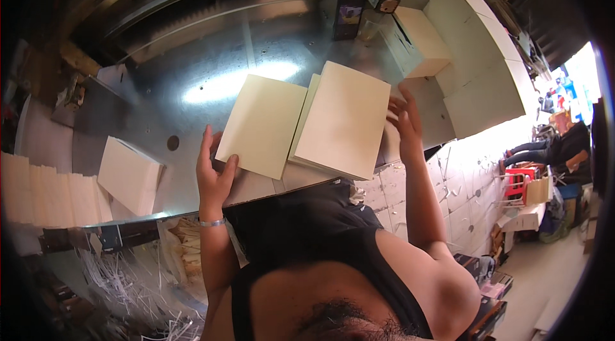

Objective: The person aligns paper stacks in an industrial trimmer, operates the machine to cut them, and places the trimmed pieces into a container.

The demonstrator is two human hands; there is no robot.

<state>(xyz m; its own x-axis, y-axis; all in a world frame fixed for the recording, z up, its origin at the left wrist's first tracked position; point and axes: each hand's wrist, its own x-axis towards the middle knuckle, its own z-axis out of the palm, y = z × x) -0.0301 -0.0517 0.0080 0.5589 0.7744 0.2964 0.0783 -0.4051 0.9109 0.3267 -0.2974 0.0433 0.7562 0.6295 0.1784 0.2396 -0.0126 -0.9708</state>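
Two stacks of cream paper lie side by side in front of me on the metal table, turned at an angle. My left hand (216,171) grips the left paper stack (262,124) at its lower left corner, thumb on top and fingers along the side. The right paper stack (346,120) looks thicker, and a narrow strip of another sheet or layer shows along its left edge. Beside its right edge is my right hand (407,122), fingers apart, the fingertips at or close to the paper; its thumb is hidden.
More cream stacks (131,174) stand at the left, with a row of paper blocks (51,190) beyond. Large pale blocks (483,62) line the right side, near a dark box (349,14). Paper shreds (128,277) lie below left. A person (557,152) sits far right near a red stool (517,184).
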